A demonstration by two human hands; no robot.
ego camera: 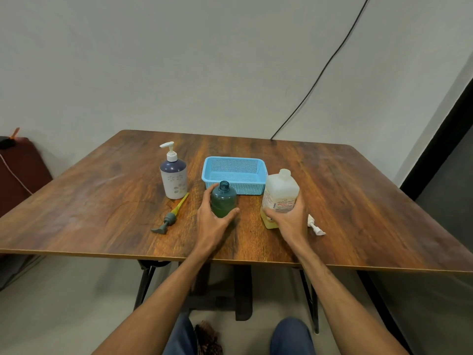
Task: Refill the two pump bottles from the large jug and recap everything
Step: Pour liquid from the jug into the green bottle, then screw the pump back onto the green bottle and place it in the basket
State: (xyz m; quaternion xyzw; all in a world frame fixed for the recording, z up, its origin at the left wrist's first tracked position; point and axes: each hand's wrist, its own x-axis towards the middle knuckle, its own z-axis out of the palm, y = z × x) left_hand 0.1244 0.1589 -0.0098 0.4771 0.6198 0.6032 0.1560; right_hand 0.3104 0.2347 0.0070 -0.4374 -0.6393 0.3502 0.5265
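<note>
A small teal bottle (pixel 223 198) stands upright and uncapped near the table's middle, with greenish liquid in its lower part. My left hand (pixel 213 221) grips it from the front. Its grey pump head with a yellow tube (pixel 171 216) lies on the table to the left. The large translucent jug (pixel 281 193) stands open-necked at the right, holding yellowish liquid low down; my right hand (pixel 289 217) grips its lower front. A white pump head (pixel 316 226) lies right of the jug. A white and purple pump bottle (pixel 173 179) stands capped at the left.
A light blue perforated basket (pixel 234 175) sits behind the teal bottle and beside the jug. The wooden table (pixel 102 201) has its front edge close to me. A black cable runs down the wall to the table's back edge.
</note>
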